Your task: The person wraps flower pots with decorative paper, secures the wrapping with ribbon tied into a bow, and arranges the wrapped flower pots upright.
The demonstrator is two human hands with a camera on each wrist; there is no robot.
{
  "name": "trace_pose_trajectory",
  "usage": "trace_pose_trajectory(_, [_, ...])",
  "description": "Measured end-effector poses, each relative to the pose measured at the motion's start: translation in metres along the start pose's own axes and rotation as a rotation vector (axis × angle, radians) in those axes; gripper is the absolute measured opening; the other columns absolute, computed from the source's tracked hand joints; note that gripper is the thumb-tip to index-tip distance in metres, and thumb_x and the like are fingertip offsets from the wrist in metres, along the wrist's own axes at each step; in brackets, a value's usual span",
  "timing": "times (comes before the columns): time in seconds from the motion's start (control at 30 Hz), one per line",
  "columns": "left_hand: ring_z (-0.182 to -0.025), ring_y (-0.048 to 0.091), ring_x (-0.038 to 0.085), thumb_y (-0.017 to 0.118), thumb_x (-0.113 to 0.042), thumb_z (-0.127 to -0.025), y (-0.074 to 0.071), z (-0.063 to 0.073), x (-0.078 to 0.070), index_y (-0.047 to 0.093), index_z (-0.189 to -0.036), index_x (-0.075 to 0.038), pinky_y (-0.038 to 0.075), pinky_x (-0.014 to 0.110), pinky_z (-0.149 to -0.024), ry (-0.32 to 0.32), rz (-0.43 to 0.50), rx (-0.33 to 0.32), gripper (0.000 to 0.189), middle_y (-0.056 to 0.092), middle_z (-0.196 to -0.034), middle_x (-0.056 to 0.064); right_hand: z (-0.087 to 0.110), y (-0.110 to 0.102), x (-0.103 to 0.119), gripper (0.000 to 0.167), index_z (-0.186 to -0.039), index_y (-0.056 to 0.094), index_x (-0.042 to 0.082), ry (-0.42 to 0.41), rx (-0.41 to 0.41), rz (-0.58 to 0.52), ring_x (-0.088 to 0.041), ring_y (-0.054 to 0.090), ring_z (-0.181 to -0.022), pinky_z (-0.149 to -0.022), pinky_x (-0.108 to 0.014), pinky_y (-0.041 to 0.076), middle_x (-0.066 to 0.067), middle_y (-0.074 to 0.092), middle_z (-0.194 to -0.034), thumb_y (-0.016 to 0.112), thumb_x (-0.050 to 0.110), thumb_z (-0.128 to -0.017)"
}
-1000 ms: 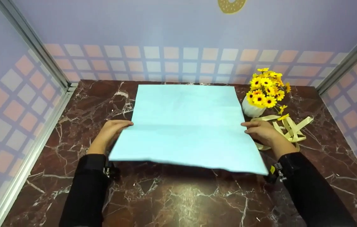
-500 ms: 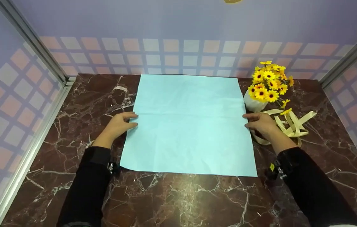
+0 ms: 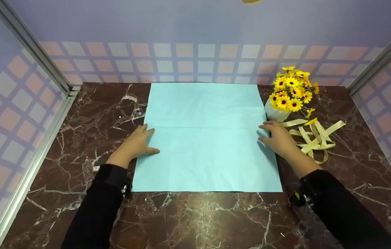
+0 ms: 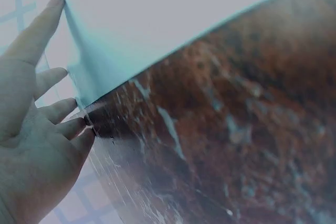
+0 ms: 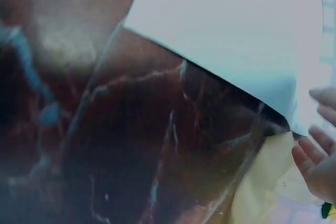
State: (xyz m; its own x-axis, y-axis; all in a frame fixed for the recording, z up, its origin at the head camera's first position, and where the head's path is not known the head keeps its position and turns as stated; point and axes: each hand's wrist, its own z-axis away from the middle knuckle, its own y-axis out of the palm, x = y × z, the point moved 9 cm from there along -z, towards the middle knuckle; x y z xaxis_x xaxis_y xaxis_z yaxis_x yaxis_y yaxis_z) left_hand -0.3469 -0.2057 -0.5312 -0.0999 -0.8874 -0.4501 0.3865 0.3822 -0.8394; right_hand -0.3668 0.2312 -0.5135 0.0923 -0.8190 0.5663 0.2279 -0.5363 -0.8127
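A large light-blue sheet [image 3: 205,148], which looks like paper, lies flat on the dark marbled table [image 3: 195,221], with a faint crease running across its middle. At its left edge my left hand [image 3: 135,143] rests with fingers spread, the thumb reaching over the sheet. My right hand [image 3: 278,138] is at the opposite edge, its fingertips at the border and the thumb over the sheet. In the left wrist view the fingers of the left hand [image 4: 42,114] are spread along the sheet's edge. Part of the right hand [image 5: 320,145] shows beside the sheet in the right wrist view.
A white vase [image 3: 275,111] of yellow flowers [image 3: 292,90] stands close to the sheet's far right side. Behind my right hand lies a loose tangle of cream ribbon [image 3: 319,141]. A checked wall [image 3: 195,62] borders the table at the back.
The sheet's raised near edge has come down and the sheet now lies flat. My hands have gone from gripping its sides to lying over them, fingers more spread, the left thumb further in.
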Motion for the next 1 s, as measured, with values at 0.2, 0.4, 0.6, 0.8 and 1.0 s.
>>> trace_pose_trajectory(0.2, [-0.144,0.002,0.043,0.075,-0.038,-0.086,-0.002,0.004,-0.006,0.024,-0.153,0.001,0.008,0.06,-0.114,-0.008,-0.098,-0.034,0.092,0.007,-0.158,0.026,0.014,0.024,0.021,0.083,-0.146,0.037,-0.006,-0.175,0.152,0.248,-0.046,0.022,-0.139,-0.113,-0.057,0.017,-0.026,0.024,-0.154,0.073,0.04,-0.086])
trace_pose_trajectory(0.4, [-0.144,0.011,0.042,0.068,-0.058,-0.083,0.0,0.004,-0.042,0.027,-0.152,-0.001,0.007,0.06,-0.114,-0.048,-0.324,-0.141,0.098,0.014,-0.158,0.023,0.025,0.034,0.025,0.099,-0.149,0.029,-0.006,-0.21,0.178,0.343,-0.046,0.017,-0.141,-0.114,-0.057,0.015,-0.026,0.018,-0.156,0.072,0.053,-0.082])
trace_pose_trajectory(0.6, [-0.144,0.005,0.044,0.063,-0.072,-0.076,0.035,0.009,-0.087,0.015,-0.155,-0.004,0.007,0.063,-0.112,-0.04,-0.31,-0.023,0.115,0.004,-0.16,0.022,0.031,0.044,0.028,0.104,-0.15,0.025,-0.006,-0.194,0.198,0.429,-0.047,0.013,-0.142,-0.114,-0.058,0.013,-0.027,0.014,-0.157,0.064,0.064,-0.083])
trace_pose_trajectory(0.8, [-0.144,0.002,0.045,0.067,-0.074,-0.072,0.061,0.017,-0.1,0.013,-0.156,-0.006,0.011,0.067,-0.11,-0.028,-0.323,0.068,0.121,0.002,-0.16,0.021,0.036,0.054,0.025,0.109,-0.153,0.016,-0.004,-0.139,0.221,0.487,-0.046,0.006,-0.143,-0.115,-0.057,0.008,-0.026,0.004,-0.158,0.05,0.074,-0.085])
trace_pose_trajectory(1.0, [-0.144,-0.002,0.045,0.069,-0.072,-0.071,0.064,0.017,-0.096,0.013,-0.156,-0.005,0.012,0.066,-0.111,-0.026,-0.315,0.063,0.122,0.0,-0.161,0.021,0.035,0.058,0.028,0.11,-0.151,0.012,-0.009,-0.136,0.226,0.47,-0.043,0.003,-0.144,-0.116,-0.054,0.01,-0.028,0.0,-0.157,0.053,0.069,-0.086])
